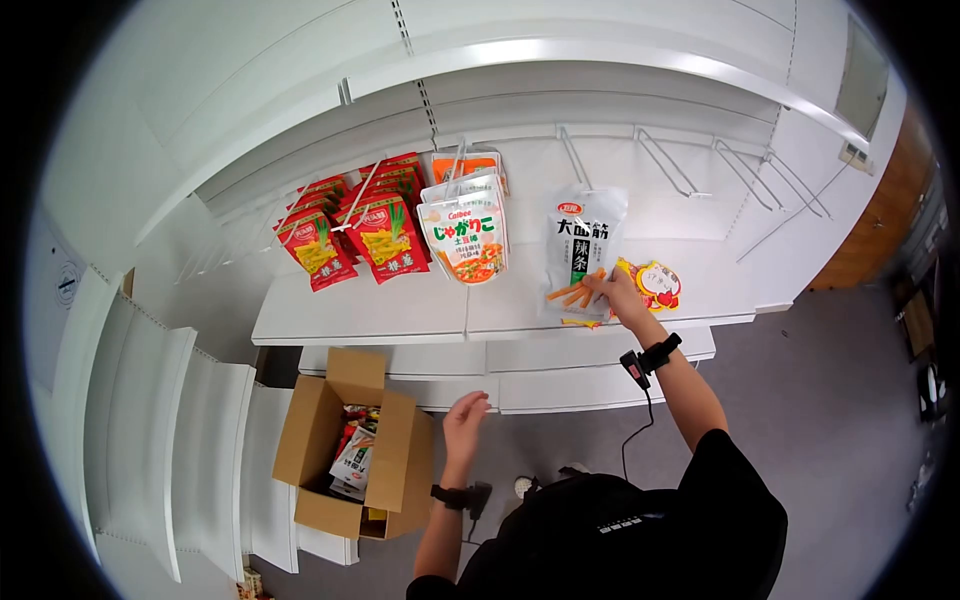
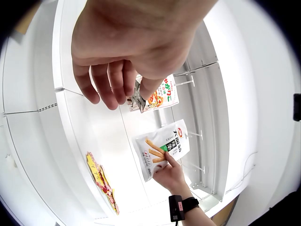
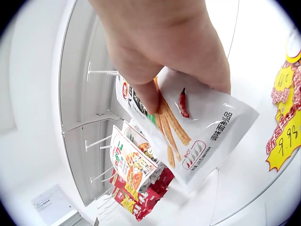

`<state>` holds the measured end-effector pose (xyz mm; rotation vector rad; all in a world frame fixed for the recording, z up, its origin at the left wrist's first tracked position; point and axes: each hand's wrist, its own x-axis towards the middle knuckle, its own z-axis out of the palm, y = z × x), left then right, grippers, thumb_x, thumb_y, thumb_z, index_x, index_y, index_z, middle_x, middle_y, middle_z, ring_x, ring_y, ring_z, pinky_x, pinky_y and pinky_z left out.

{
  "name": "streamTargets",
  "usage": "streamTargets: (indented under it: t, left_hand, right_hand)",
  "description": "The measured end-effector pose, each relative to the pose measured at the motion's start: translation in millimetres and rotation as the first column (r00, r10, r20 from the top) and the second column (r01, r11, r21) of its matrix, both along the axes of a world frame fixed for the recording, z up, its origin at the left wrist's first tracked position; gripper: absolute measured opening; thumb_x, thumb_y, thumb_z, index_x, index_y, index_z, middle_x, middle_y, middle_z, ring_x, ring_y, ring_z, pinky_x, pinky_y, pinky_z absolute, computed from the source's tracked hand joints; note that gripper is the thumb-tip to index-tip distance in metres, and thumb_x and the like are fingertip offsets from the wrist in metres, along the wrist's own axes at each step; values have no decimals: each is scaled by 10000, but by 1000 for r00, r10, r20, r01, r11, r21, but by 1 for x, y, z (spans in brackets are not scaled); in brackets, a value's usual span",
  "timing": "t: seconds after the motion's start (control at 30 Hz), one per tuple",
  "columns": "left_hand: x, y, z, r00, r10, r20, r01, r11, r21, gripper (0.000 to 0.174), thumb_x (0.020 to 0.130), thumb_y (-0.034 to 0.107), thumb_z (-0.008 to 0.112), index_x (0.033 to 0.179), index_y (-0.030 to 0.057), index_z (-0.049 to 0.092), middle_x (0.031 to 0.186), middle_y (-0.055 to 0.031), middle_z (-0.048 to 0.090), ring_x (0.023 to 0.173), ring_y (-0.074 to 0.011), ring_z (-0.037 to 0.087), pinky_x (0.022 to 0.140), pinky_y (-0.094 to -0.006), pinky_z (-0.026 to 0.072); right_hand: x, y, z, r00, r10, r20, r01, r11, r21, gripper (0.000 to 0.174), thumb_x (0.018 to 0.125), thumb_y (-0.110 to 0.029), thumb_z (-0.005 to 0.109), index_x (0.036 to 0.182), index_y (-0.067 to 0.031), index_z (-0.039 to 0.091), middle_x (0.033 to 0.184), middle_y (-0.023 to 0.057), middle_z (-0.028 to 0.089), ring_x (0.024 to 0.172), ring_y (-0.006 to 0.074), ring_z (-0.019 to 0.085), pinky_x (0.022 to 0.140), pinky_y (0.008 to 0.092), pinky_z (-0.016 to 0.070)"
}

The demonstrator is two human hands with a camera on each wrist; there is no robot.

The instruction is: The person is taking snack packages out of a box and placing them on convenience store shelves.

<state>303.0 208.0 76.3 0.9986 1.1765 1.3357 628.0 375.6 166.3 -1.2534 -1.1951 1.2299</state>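
- Right now, the white bag [image 1: 575,235] is held over the white shelf [image 1: 380,315], with its top edge close to a wire hook [image 1: 570,150]. I cannot tell if the hook goes through it.
- The right hand [image 1: 620,297] pinches the bag low down, by the picture of orange sticks.
- Big black writing on the bag says 大面筋, and a dark strip says 辣条. Lower down, small letters say 调味面制品, next to a red chili.
- Just right of the bag, partly behind the hand, lie bright yellow and red signs [image 1: 658,285]. One has a handwritten number starting with 9.9.
- Left of the bag, past a gap, hang white packs [image 1: 463,235]. The front one says Calbee and じゃがりこ, with 土豆棒 under that.
- Farther left of the bag hang red packs [image 1: 385,235] in two rows, with yellow sticks on the front.
- To the right of the bag, more hooks [image 1: 663,162] poke out with room between them.
- Below and left of the bag, past the shelf's front edge, is the left hand [image 1: 463,425]. Its fingers bend loosely and hold nothing.
- Beyond that hand, farther from the bag, a cardboard box [image 1: 398,450] has its flaps up. A white packet [image 1: 352,458] shows inside.
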Motion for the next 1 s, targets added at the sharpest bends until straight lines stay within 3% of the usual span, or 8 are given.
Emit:
streamTargets:
  t: [0.13,0.53,0.73,0.83,1.0]
  left_hand:
    - [-13,4,-7,1000,-22,12,22,1000,10,239,913,137,576,1107,1,609,1044,-64,641,882,-127,612,765,-238,469]
    - [-18,21,-3,999,-4,34,4,1000,0,237,902,133,590,1096,-1,611,1040,-60,640,885,-121,602,767,-235,465]
    - [-15,38,-2,1000,-5,-10,5,1000,-5,232,926,158,564,1103,15,607,1060,-72,632,917,-139,610,789,-248,485]
    - [-10,45,-1,1000,9,-4,-9,1000,-19,235,927,156,562,1107,10,604,1060,-75,631,918,-141,611,790,-251,489]
    - [-3,56,1,999,35,12,-35,999,-28,238,925,150,561,1110,6,601,1058,-77,632,914,-143,612,791,-254,492]
  right_hand:
    - [-3,6,-7,996,6,-87,-4,1000,24,326,800,-239,712,973,7,587,881,65,629,780,105,567,691,253,462]
    - [-2,39,-26,991,2,-134,3,999,35,377,805,-236,707,1026,21,542,941,86,621,846,123,570,742,263,462]
    - [1,52,-16,996,41,-84,-40,999,17,364,799,-232,713,1030,-2,551,933,71,625,843,121,563,740,259,452]
    - [2,71,-29,993,-11,-116,13,1000,14,336,801,-215,711,1022,-9,564,920,61,634,823,119,565,745,259,451]
    - [6,89,-29,982,34,-185,-29,999,27,287,807,-167,701,1010,-8,575,909,57,646,806,119,574,750,262,452]
